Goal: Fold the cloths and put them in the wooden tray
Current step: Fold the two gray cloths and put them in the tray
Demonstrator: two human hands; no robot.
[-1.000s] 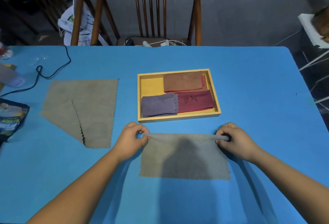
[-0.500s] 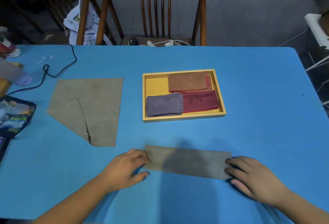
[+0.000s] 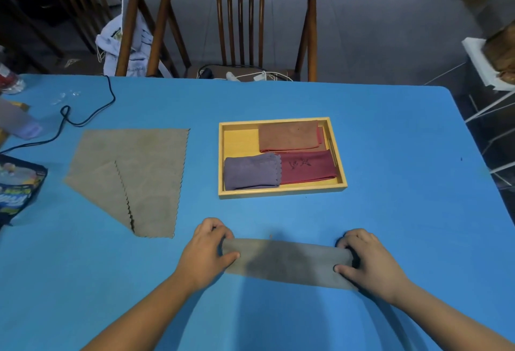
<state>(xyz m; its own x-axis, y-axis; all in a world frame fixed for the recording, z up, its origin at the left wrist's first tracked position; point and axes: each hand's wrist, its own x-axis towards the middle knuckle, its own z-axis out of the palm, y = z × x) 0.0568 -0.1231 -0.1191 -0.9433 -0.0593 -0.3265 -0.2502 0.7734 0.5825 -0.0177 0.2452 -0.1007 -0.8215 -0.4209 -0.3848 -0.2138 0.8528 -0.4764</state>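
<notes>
A grey cloth (image 3: 287, 263), folded into a long narrow strip, lies on the blue table near me. My left hand (image 3: 206, 250) grips its left end and my right hand (image 3: 365, 260) grips its right end. Just beyond stands the wooden tray (image 3: 239, 139), holding a folded brown cloth (image 3: 288, 136), a folded dark red cloth (image 3: 306, 166) and a folded purple cloth (image 3: 250, 172). Another grey cloth (image 3: 139, 172) lies spread out to the left, one corner turned over.
A black cable (image 3: 83, 116) snakes across the table's far left. A printed packet (image 3: 16, 186) sits at the left edge. Two wooden chairs (image 3: 239, 24) stand behind the table, power adapters on one seat. The table's right edge (image 3: 479, 155) drops off beside a white rack.
The grey cloth has gone from a half fold to a narrow strip. My hands moved from its far edge, pressed flat beside it, and now grip both ends.
</notes>
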